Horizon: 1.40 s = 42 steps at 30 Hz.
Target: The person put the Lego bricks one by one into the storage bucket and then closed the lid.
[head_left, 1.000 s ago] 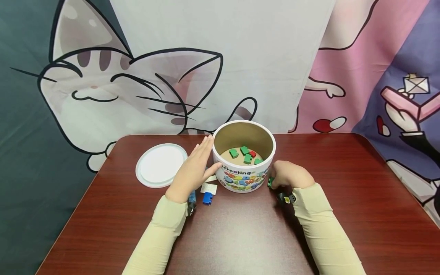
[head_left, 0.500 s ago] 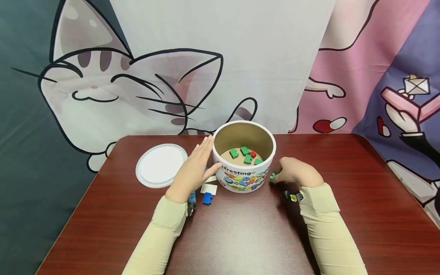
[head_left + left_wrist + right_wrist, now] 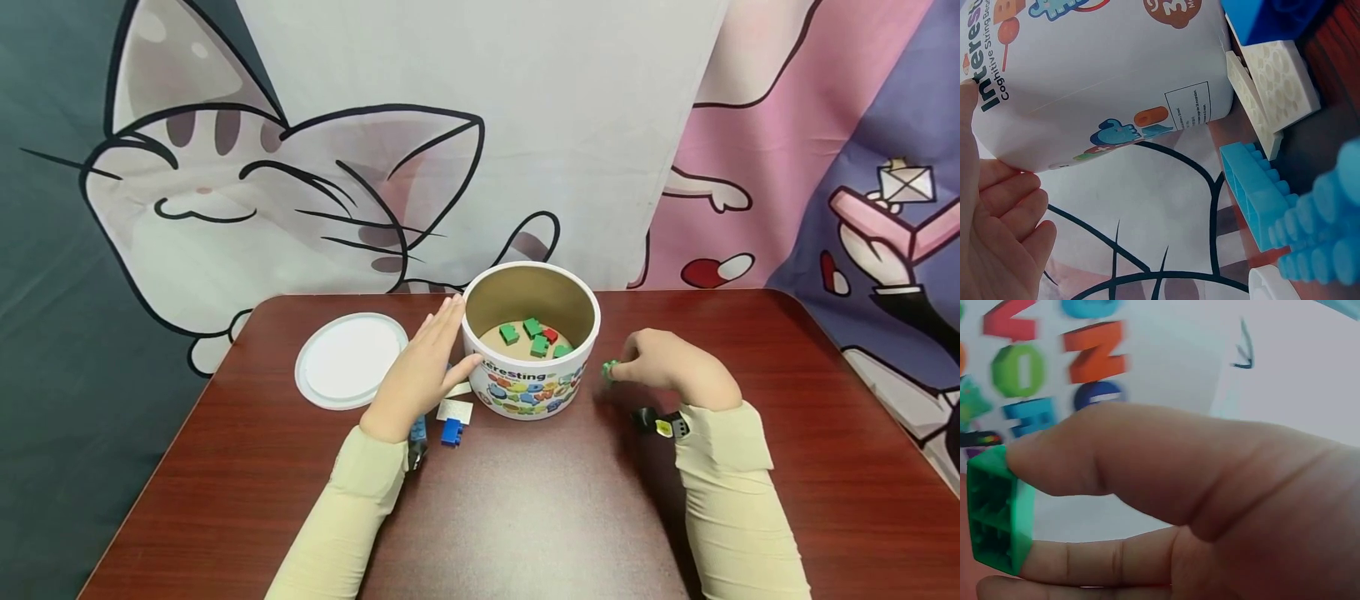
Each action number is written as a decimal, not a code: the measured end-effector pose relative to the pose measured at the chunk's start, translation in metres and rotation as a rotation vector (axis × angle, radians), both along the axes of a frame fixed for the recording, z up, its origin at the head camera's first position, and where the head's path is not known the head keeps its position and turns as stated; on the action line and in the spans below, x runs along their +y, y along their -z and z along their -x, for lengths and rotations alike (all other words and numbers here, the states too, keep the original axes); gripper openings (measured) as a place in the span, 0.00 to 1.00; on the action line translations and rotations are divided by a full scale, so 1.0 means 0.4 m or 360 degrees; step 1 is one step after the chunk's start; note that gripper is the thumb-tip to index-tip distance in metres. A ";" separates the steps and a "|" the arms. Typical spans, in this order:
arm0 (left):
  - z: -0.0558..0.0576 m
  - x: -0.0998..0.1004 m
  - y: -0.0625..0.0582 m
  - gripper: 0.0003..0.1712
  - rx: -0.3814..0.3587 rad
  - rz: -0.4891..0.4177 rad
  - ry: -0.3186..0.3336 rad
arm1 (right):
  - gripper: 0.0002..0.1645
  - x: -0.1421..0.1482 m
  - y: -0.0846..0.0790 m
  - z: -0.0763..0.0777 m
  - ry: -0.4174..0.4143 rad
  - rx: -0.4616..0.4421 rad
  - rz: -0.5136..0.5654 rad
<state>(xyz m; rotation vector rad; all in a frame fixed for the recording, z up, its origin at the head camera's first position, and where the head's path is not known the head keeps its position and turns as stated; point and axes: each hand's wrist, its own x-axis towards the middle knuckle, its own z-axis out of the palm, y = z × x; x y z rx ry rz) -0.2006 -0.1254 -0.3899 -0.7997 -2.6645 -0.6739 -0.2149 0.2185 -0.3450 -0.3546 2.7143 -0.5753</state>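
Note:
A round white tub [image 3: 531, 392] with coloured letters on its wall [image 3: 1104, 75] stands in the middle of the dark red table [image 3: 525, 517]. Inside lie several green bricks [image 3: 534, 328] and a red one [image 3: 551, 336]. My left hand [image 3: 431, 367] rests flat against the tub's left side, fingers straight [image 3: 997, 225]. My right hand [image 3: 667, 367] is just right of the tub and pinches a small green brick [image 3: 609, 370] between thumb and fingers [image 3: 994, 512].
A white round lid [image 3: 351, 360] lies left of the tub. By my left wrist sit a blue brick [image 3: 452, 432], a white brick [image 3: 456, 411] and light blue bricks [image 3: 1254, 194]. A cat-print cloth hangs behind the table.
My right hand has lifted the green brick off the table and moved up and to the right beside the tub. The left hand has stayed put.

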 end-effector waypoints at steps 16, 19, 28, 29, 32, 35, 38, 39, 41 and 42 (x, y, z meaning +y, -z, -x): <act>0.001 -0.003 -0.003 0.46 0.0024 -0.0019 -0.0002 | 0.14 -0.025 -0.103 -0.088 0.0106 0.0416 0.0255; 0.001 -0.005 -0.001 0.46 0.0028 -0.0013 -0.0002 | 0.14 -0.033 -0.114 -0.103 0.0123 0.0507 0.0323; -0.003 -0.008 0.002 0.46 0.0013 0.0012 -0.0016 | 0.11 -0.075 -0.109 -0.108 0.0153 0.0830 0.0561; -0.003 -0.008 0.003 0.46 0.0015 0.0012 -0.0013 | 0.11 -0.081 -0.105 -0.105 0.0148 0.0853 0.0579; -0.004 -0.007 0.005 0.46 0.0017 0.0009 -0.0007 | 0.12 -0.097 -0.093 -0.096 0.0108 0.0910 0.0623; -0.006 -0.006 0.006 0.46 0.0027 -0.0002 -0.0004 | 0.13 -0.111 -0.080 -0.083 0.0053 0.0939 0.0625; -0.007 -0.004 0.004 0.46 0.0035 -0.0004 -0.0005 | 0.13 -0.123 -0.072 -0.067 0.0003 0.0934 0.0576; -0.006 -0.004 0.004 0.46 0.0037 -0.0002 -0.0004 | 0.12 -0.127 -0.071 -0.061 -0.0010 0.0924 0.0553; -0.006 -0.003 0.002 0.47 0.0033 0.0007 -0.0002 | 0.12 -0.134 -0.070 -0.049 -0.0037 0.0894 0.0523; -0.005 -0.002 0.001 0.47 0.0033 0.0012 0.0001 | 0.12 -0.137 -0.071 -0.042 -0.0056 0.0879 0.0513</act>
